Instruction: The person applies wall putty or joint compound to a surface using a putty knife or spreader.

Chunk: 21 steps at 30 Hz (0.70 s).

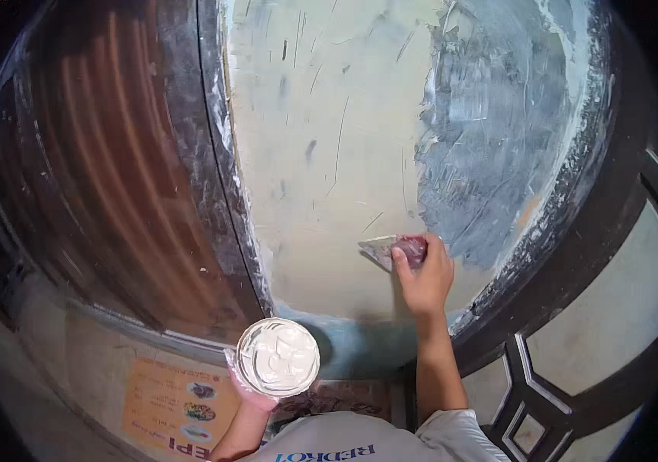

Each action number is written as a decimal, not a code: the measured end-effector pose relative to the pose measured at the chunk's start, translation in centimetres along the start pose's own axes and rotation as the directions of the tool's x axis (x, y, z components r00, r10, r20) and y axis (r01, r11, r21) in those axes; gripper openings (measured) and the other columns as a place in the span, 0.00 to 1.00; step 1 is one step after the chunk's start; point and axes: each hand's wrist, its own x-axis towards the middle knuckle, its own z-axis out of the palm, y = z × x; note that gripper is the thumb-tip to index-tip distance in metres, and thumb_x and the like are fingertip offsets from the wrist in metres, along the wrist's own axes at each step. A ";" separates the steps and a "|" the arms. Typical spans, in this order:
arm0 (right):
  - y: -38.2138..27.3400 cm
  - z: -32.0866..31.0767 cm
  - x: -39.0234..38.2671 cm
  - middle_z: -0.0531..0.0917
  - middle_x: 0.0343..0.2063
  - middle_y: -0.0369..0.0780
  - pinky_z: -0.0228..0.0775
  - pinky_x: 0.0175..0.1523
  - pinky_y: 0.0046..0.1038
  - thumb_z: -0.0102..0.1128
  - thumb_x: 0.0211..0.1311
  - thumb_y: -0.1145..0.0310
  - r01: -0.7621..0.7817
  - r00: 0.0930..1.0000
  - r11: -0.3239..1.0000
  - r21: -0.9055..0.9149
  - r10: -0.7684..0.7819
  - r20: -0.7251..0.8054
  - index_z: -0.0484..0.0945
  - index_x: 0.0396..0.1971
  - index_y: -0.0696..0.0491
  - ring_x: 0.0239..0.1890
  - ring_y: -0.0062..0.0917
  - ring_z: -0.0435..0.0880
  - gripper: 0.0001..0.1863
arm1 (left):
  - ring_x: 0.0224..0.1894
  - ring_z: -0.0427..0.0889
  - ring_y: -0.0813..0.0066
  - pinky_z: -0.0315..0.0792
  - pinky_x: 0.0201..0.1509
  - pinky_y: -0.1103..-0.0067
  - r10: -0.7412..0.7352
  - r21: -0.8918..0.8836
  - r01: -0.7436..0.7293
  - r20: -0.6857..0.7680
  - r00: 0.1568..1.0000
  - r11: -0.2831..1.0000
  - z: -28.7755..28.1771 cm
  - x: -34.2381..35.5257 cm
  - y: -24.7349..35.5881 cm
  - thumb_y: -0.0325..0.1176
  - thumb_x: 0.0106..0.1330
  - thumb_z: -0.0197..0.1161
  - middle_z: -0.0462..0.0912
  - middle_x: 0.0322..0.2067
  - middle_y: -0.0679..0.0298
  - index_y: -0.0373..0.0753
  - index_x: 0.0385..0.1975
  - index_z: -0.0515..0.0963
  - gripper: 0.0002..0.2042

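A round container (277, 356) of pale cream paste sits in my left hand (250, 391) at the bottom centre. My right hand (433, 281) grips a triangular metal scraper (381, 251) with a dark reddish handle, held at the lower middle of a wall panel (329, 138); whether the blade touches the surface I cannot tell. The panel has a pale cream coat with short streaks over its left and middle, and a rough, patchy grey area (471, 115) on its right.
A brown wooden panel (113, 177) stands at the left. Dark geometric framework with pale insets (591, 300) runs along the right. Below, a printed orange sheet (171, 400) lies behind my left arm. Whitish smears line the dark edges beside the coated panel.
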 end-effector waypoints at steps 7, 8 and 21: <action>0.3 -2.1 4.8 0.82 0.37 0.41 0.60 0.50 0.36 0.68 0.55 0.56 -0.174 0.962 0.970 -0.169 0.131 -0.239 0.75 0.44 0.50 0.43 0.36 0.81 0.21 | 0.70 0.60 0.47 0.55 0.70 0.48 -0.109 -0.059 0.105 -0.053 0.993 0.993 -1.5 2.5 3.5 0.68 0.66 0.39 0.60 0.70 0.54 0.43 0.69 0.62 0.40; 0.0 -2.5 5.1 0.83 0.37 0.41 0.60 0.50 0.36 0.69 0.54 0.56 -0.233 0.927 0.966 -0.112 0.186 -0.325 0.75 0.45 0.51 0.43 0.36 0.81 0.22 | 0.70 0.60 0.46 0.54 0.71 0.47 -0.105 -0.056 0.101 -0.068 0.992 0.993 -1.6 2.8 4.0 0.68 0.66 0.39 0.59 0.70 0.53 0.43 0.69 0.61 0.40; -1.8 0.6 2.2 0.81 0.35 0.38 0.57 0.49 0.35 0.70 0.54 0.56 -0.101 0.981 0.936 -0.338 0.036 -0.192 0.77 0.43 0.51 0.40 0.33 0.80 0.21 | 0.67 0.64 0.47 0.56 0.71 0.53 -0.176 0.062 0.179 -0.055 0.983 0.982 -2.4 6.3 7.6 0.66 0.69 0.35 0.64 0.67 0.52 0.40 0.67 0.64 0.39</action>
